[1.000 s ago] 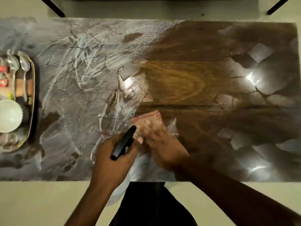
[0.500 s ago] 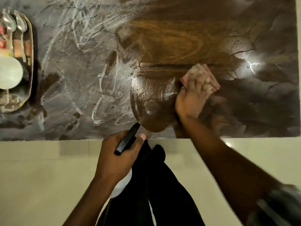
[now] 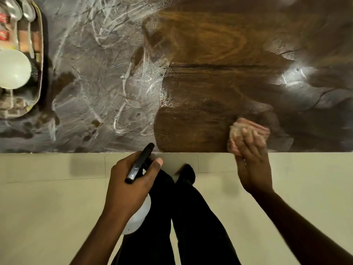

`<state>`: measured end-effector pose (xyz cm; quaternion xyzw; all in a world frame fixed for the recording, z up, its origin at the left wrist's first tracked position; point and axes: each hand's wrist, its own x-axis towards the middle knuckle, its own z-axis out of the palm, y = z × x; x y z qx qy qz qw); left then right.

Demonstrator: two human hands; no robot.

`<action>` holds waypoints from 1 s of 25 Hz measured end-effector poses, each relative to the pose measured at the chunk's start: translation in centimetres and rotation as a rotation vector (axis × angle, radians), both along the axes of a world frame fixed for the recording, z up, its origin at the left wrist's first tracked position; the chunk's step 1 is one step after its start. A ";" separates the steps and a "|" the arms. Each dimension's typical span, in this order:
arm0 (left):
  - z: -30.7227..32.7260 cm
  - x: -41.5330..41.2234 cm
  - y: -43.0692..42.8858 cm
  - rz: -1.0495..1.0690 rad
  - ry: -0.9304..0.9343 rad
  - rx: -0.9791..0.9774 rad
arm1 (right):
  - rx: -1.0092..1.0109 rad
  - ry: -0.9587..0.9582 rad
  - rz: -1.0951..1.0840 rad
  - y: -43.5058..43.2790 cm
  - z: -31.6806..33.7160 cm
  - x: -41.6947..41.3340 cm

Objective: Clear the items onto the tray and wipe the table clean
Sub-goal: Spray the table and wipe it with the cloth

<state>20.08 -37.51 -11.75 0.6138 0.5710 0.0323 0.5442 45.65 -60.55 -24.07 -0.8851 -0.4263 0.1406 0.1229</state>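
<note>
The dark wooden table [image 3: 210,54] is streaked with whitish smears on its left half and looks wet and brown in the middle. My right hand [image 3: 252,163] presses a crumpled pink cloth [image 3: 246,129] against the table's near edge, fingers spread over it. My left hand [image 3: 129,182] grips a spray bottle [image 3: 139,163] with a black trigger head and a white body, held just off the near edge over the floor. A tray [image 3: 39,60] at the far left holds a white bowl [image 3: 13,69], two spoons [image 3: 21,8] and other small items.
Pale floor tiles [image 3: 57,207] fill the lower half of the view. My legs in black trousers [image 3: 183,217] stand right against the table's near edge between my two arms.
My right hand dragged the pink cloth from the table's middle toward the right, then down to the near edge. The view has tilted down toward the floor. My left hand kept the spray bottle.
</note>
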 end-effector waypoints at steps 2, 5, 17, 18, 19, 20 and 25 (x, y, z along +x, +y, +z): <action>0.0 -0.4 0.1 0.011 0.001 -0.006 | 0.034 0.008 -0.458 2.3 0.4 -3.3; 0.0 -0.8 0.8 0.014 0.005 -0.010 | 0.003 0.094 -0.459 10.3 1.0 -12.4; -0.3 -1.5 8.4 0.081 0.032 0.024 | -0.031 0.046 -0.205 17.7 1.2 5.8; -0.5 -1.5 8.9 0.097 0.043 0.038 | -0.022 0.049 -0.384 19.1 1.1 5.0; -0.6 -1.6 9.4 0.106 0.047 0.049 | -0.028 0.042 -0.495 20.8 0.8 3.1; -0.7 -1.7 9.9 0.106 0.045 0.055 | -0.038 0.032 -0.506 22.2 0.5 0.3; -0.9 -2.8 11.4 0.045 0.004 -0.008 | -0.089 0.070 0.416 21.4 -0.4 -17.4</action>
